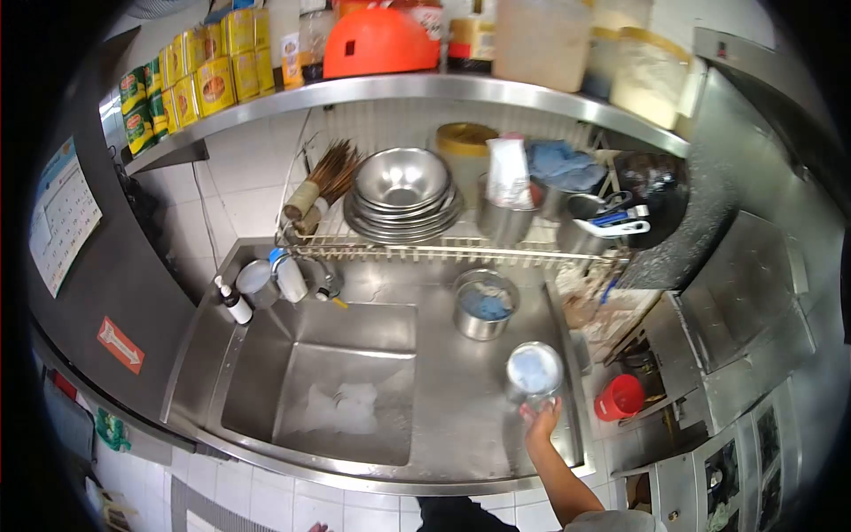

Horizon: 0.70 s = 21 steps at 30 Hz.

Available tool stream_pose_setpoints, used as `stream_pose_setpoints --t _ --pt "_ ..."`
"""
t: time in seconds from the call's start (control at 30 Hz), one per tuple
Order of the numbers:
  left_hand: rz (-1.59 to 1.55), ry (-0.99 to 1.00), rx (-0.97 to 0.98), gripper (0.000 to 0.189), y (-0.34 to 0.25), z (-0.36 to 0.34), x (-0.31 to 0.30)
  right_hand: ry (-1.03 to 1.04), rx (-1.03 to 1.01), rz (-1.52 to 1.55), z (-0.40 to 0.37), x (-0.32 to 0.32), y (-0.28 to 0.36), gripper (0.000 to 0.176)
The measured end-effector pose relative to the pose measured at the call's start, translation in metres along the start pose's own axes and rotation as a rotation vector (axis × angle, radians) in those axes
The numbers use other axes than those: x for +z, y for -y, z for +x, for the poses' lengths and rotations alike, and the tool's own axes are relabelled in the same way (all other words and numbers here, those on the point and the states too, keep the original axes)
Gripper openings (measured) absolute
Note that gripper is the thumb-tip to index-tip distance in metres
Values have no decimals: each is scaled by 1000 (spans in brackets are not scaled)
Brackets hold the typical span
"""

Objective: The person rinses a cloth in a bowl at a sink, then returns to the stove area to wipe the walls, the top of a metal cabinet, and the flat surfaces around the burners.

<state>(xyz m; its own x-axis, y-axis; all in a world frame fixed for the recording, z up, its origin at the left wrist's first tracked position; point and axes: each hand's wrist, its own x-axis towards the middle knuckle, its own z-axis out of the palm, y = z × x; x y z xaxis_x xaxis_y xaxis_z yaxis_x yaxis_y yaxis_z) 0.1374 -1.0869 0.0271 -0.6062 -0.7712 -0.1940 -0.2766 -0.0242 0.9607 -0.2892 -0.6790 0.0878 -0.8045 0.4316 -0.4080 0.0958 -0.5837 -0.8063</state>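
My right hand [539, 418] reaches over the drainboard on the right side of the sink. Its fingers close on the near edge of a small round metal container [534, 369], which shows a white and pale-blue inside. A little behind it stands a metal pot [483, 326] with blue and whitish cloth-like contents. Only a fingertip-sized bit of my left hand [318, 528] shows at the bottom edge, low in front of the counter; its fingers are mostly out of view.
White suds lie in the sink basin [350, 363]. At its back left corner are a pump bottle [233, 301] and a blue-capped bottle [289, 277]. A wire rack [417, 248] above carries stacked metal bowls [403, 191]. A red bucket [620, 397] stands right of the counter.
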Motion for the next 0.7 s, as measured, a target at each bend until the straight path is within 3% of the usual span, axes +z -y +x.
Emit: stream_pose_setpoints --t 0.07,0.17,0.23,0.33,0.37,0.4,0.43,0.5,0.57,0.6,0.7 --pt "-48 -6 1 30 -61 33 15 -15 90 -77 -50 14 -29 53" --pt "-22 63 43 25 -153 96 54 256 131 -381 -80 35 -121 53" --pt "-25 175 104 24 -182 149 85 516 165 -399 -104 77 -143 50" --pt "-135 373 211 29 -185 229 136 680 83 -403 -131 175 -136 48" --pt "-198 448 163 33 -189 254 155 676 82 -413 -136 199 -130 48" --pt "-260 531 116 37 -194 281 173 758 -61 -476 -142 222 -127 46" --pt "-318 558 -6 41 -197 309 191 830 -207 -534 -146 242 -126 45" --pt "-473 590 -231 51 -204 368 227 819 -283 -597 -154 266 -121 44" --pt "-564 657 -340 55 -187 423 267 786 -375 -639 -163 271 -124 40" --pt "-582 597 -371 59 -177 456 292 717 -417 -631 -166 269 -127 40" --pt "-520 604 -577 65 -175 530 357 597 -405 -794 -177 233 -156 39"
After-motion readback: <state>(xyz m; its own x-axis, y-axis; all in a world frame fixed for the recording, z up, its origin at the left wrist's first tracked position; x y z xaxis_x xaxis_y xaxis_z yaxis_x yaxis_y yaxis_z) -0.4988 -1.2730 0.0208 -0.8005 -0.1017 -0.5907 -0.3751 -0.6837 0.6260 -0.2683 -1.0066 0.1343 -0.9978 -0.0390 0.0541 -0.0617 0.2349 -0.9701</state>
